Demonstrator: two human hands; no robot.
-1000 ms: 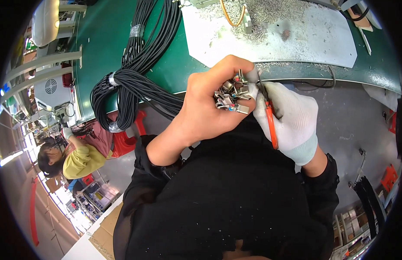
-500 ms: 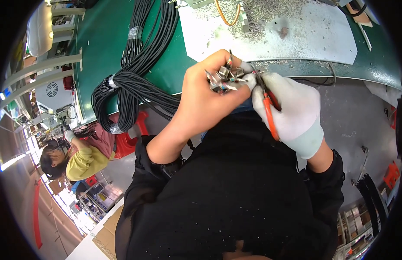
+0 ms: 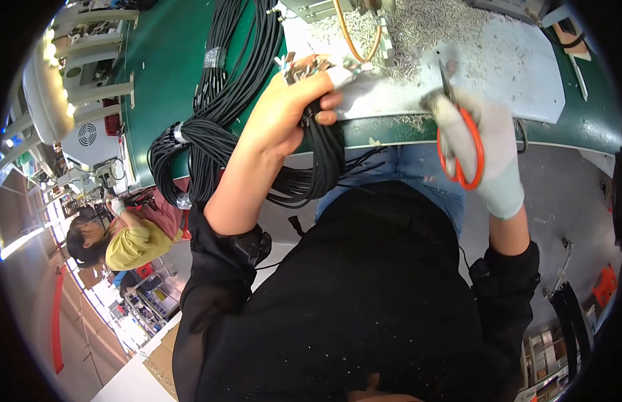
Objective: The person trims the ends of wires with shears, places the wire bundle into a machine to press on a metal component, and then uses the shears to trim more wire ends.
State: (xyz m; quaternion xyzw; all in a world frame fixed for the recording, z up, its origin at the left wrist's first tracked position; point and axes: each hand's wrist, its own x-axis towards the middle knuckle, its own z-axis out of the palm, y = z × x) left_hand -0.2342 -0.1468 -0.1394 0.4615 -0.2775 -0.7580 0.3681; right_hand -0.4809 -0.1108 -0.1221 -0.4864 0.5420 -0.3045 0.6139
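Note:
My left hand (image 3: 276, 110), bare but for white coverings on its fingertips, is wrapped round a bundle of black cables (image 3: 328, 151). Silvery and coloured cable ends stick out above the fist, while the cables hang down past the table's front edge. To the right, my white-gloved right hand (image 3: 488, 130) holds scissors with orange-red handles (image 3: 478, 151). Their dark blades point up, away from me, over the white sheet (image 3: 519, 80). The fingertips of the right hand are slightly blurred. The two hands are well apart.
Many small metallic scraps (image 3: 418, 40) lie over the white sheet. A machine part with an orange tube (image 3: 348, 37) stands at its far side. Bundled black cables (image 3: 237, 74) lie on the green table (image 3: 163, 53) at left. A co-worker in yellow (image 3: 133, 244) sits far left.
My hands have drawn apart: the left moved left and away from me, the right moved right with the scissors. The cable bundle hanging below the left hand has come into sight.

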